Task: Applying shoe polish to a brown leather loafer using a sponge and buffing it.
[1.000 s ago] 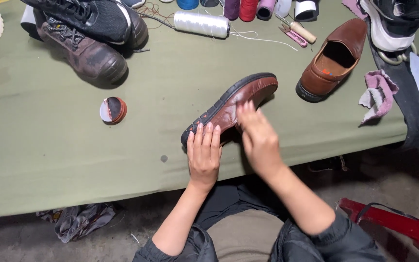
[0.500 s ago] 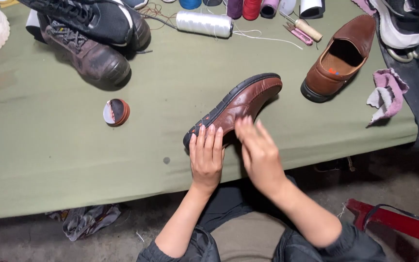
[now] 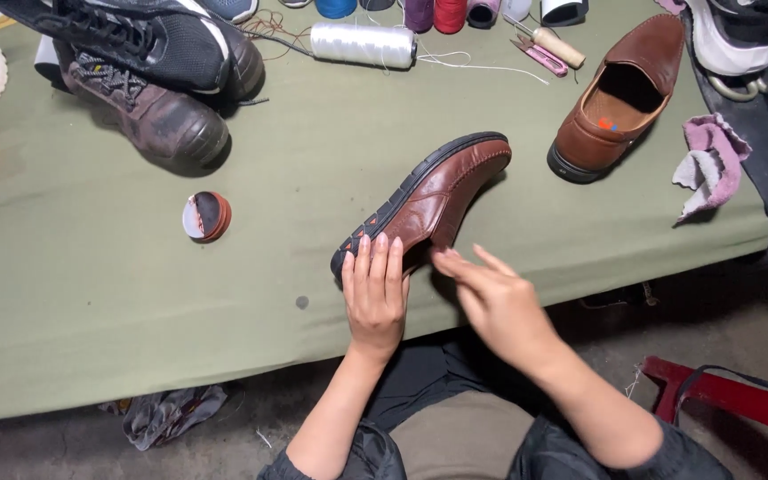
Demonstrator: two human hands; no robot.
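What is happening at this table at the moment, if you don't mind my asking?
A person is working on a brown leather shoe lying on its side on the green table. The left hand rests flat against its heel end, and the right hand touches its upper with the fingertips. A matching shoe, a small round tin and a white thread spool sit nearby.

Green-clothed table [image 3: 117, 293], carrying a brown shoe [image 3: 433, 196] on its side near the middle. Far right, its mate [image 3: 620, 98] and a pink rag [image 3: 708, 164]; far left, a boot [image 3: 148, 111], sneaker [image 3: 135, 36] and polish tin [image 3: 206, 216]. Along the far edge, a white spool [image 3: 362, 44].
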